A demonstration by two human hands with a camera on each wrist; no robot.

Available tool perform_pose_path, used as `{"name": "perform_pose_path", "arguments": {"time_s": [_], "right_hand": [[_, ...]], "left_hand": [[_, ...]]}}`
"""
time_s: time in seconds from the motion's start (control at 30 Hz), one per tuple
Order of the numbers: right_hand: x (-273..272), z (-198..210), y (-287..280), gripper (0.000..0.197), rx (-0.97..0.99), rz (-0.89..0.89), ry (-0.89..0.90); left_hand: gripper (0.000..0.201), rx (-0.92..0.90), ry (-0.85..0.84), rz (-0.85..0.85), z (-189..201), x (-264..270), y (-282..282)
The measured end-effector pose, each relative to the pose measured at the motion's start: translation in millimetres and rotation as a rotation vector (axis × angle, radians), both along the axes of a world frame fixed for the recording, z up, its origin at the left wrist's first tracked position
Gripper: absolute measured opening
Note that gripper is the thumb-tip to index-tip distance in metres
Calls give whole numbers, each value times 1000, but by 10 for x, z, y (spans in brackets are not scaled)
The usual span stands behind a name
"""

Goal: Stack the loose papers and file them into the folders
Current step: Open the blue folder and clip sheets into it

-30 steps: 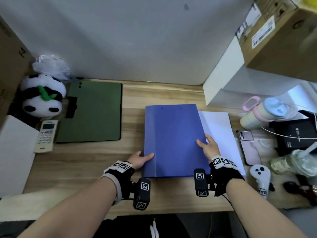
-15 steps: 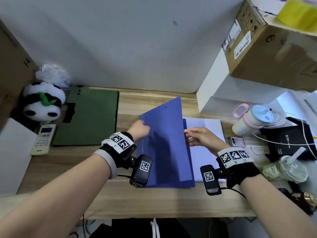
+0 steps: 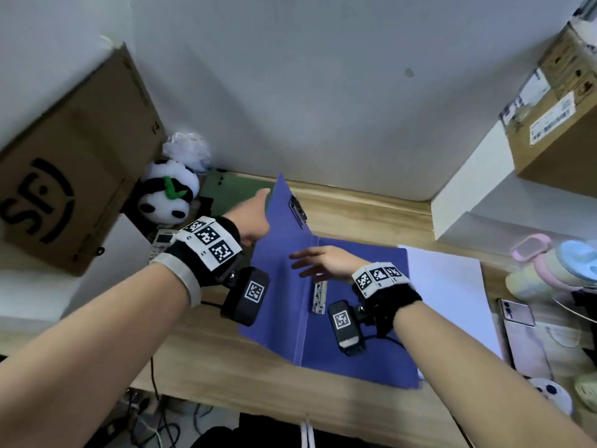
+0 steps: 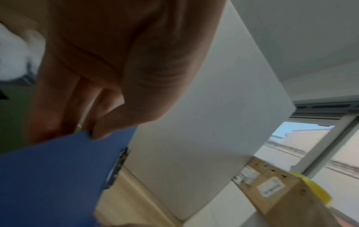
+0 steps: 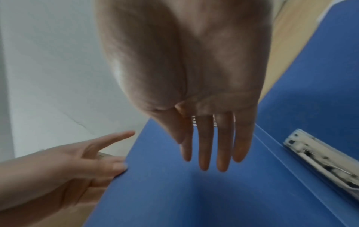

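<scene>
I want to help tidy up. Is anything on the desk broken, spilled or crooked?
Nothing looks broken or spilled. The blue folder is open because the left hand holds its cover up by the edge, and the right hand hovers flat over the inside. The white paper lies beside it, not yet filed.

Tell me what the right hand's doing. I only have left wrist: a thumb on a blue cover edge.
Observer: The right hand is open with straight fingers, over the inside of the folder, and holds nothing.
Operator: Folder fully open?
Observer: No. The cover stands raised, with the left hand pinching its edge. The back half lies flat on the desk.
Operator: Papers in?
Observer: No. White papers lie on the desk at the folder's right edge. The metal clip inside is bare.
</scene>
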State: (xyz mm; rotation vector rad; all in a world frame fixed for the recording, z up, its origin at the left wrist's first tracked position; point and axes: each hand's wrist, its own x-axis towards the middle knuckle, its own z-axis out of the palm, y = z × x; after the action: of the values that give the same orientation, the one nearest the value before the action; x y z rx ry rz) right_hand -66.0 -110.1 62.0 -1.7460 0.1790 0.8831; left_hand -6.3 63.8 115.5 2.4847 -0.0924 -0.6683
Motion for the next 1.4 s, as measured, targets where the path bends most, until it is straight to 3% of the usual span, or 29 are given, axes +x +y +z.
{"name": "perform_pose_path", "arguments": {"time_s": [0.13, 0.27, 0.33, 0.47, 0.63, 0.77, 0.83, 0.9, 1.0, 1.1, 1.27, 1.4], "right_hand": [[110, -413, -36, 33, -123, -194, 107], [161, -742, -78, 20, -205, -324, 220], [197, -856, -79, 23, -229, -359, 260], [336, -934, 12, 17, -262, -382, 186], [835, -1014, 195, 32, -423, -294, -40], [1309, -1025, 441, 29, -464, -216, -199], [1513, -1034, 569, 28, -464, -167, -282], [1694, -1075, 673, 27, -474, -117, -328], [1894, -1187, 813, 31, -518, 52, -291], [2030, -1277, 907, 31, -546, 219, -232], [2154, -1401, 914, 27, -389, 164, -116], [2250, -1394, 880, 29, -362, 128, -25]], "left_hand": [[73, 69, -47, 50, -294, 52, 440], [66, 106, 32, 160, -641, 96, 719], [71, 121, 81, 209, -823, 124, 794], [71, 130, 148, 244, -1169, 209, 865], [76, 139, 222, 284, -1410, 422, 902], [70, -36, 222, 438, -1543, 721, 891], [53, -119, 233, 507, -1674, 870, 919], [18, -192, 245, 537, -1753, 977, 927], [20, -253, 248, 582, -1876, 1095, 924], [6, -332, 264, 641, -1907, 1156, 898], [39, -168, 130, 572, -1934, 1191, 881], [42, -173, 106, 526, -1922, 1205, 849]]}}
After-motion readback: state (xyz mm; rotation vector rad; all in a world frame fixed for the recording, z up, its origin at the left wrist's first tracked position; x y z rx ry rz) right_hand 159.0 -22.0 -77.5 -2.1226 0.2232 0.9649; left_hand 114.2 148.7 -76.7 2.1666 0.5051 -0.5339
